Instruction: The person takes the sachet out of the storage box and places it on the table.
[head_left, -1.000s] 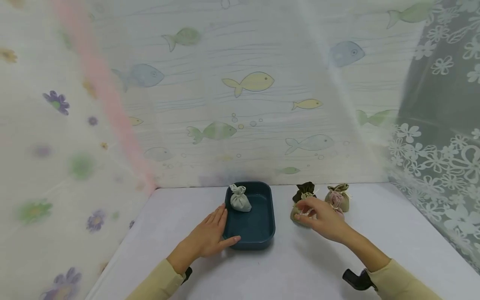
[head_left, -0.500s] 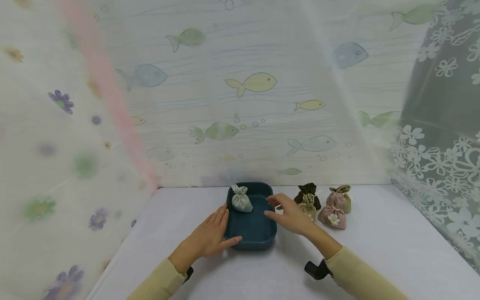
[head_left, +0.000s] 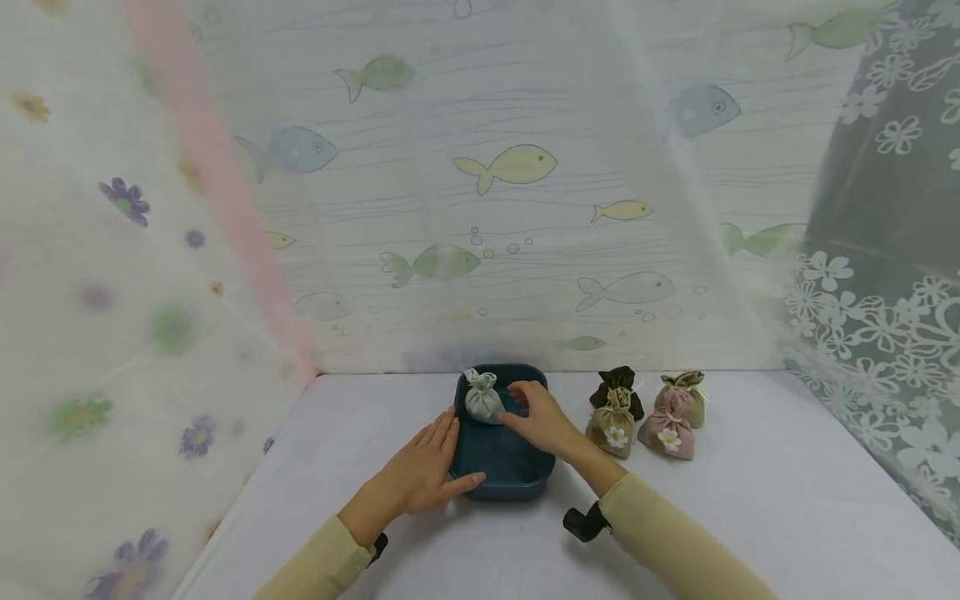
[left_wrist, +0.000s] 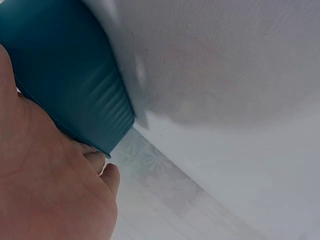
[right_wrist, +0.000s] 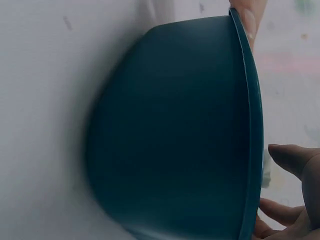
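A dark teal rectangular baking dish (head_left: 498, 467) sits on the white table. Inside, at its far left corner, rests a pale grey-green drawstring pouch (head_left: 482, 402). My left hand (head_left: 416, 471) lies along the dish's left side with straight fingers, its thumb over the near rim. Above the dish's right part is my right hand (head_left: 543, 423), thumb and fingers spread apart, fingertips right beside the pale pouch. In the right wrist view, the dish wall (right_wrist: 175, 125) covers most of the pouch, and the right thumb and fingers stand apart past the rim.
Right of the dish stand a khaki pouch with a white flower (head_left: 615, 425), a dark brown pouch (head_left: 626, 382) behind it, a pink flowered pouch (head_left: 669, 429) and an olive pouch (head_left: 693, 400). A fish-print curtain (head_left: 525, 292) hangs along the table's back edge.
My right hand has moved left from the pouches on the right, over the dish's right rim, to beside the pale pouch. The left hand stays at the dish.
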